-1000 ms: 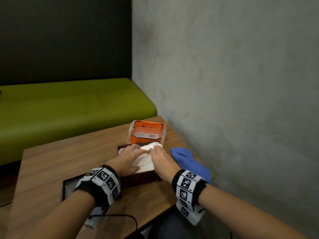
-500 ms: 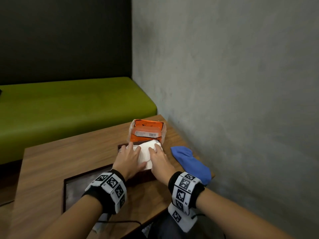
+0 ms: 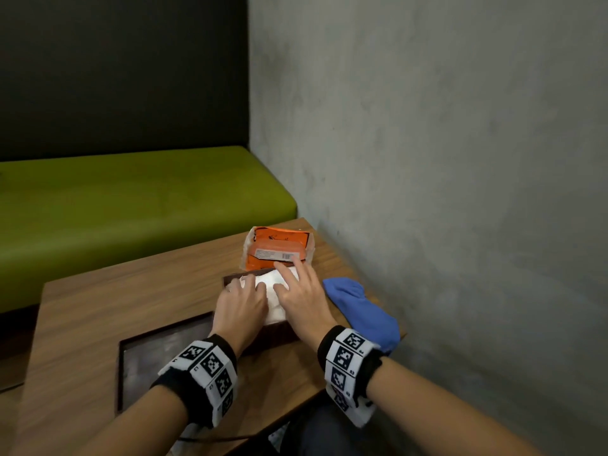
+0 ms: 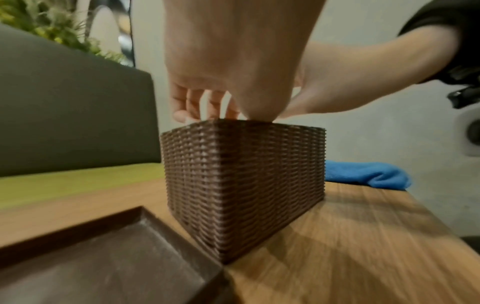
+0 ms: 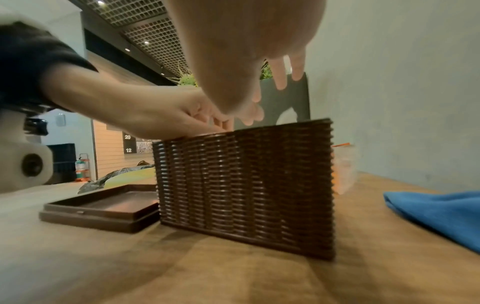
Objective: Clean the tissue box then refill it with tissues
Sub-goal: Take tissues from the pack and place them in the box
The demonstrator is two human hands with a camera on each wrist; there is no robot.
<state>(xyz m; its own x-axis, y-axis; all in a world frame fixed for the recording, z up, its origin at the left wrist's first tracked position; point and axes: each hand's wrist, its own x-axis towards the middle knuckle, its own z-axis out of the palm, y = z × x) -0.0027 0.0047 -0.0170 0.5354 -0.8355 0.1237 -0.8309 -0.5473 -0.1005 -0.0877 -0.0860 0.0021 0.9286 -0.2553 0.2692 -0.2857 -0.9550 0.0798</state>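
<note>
The box [image 3: 276,330], one brown woven open-topped container, stands on the table [image 3: 98,311] with one white stack of tissues [image 3: 274,291] inside. Since a second ago both hands have slid further from the box's near wall, over the stack. The left hand [image 3: 240,304] lies flat on the tissues at the box's left, fingers straight. The right hand [image 3: 301,294] presses beside it, fingers spread, reaching the box's far end. One lid [image 3: 151,357] lies left of the box, touching it. One orange pack [image 3: 279,248] sits just behind the box; one blue cloth [image 3: 362,311] lies to its right.
</note>
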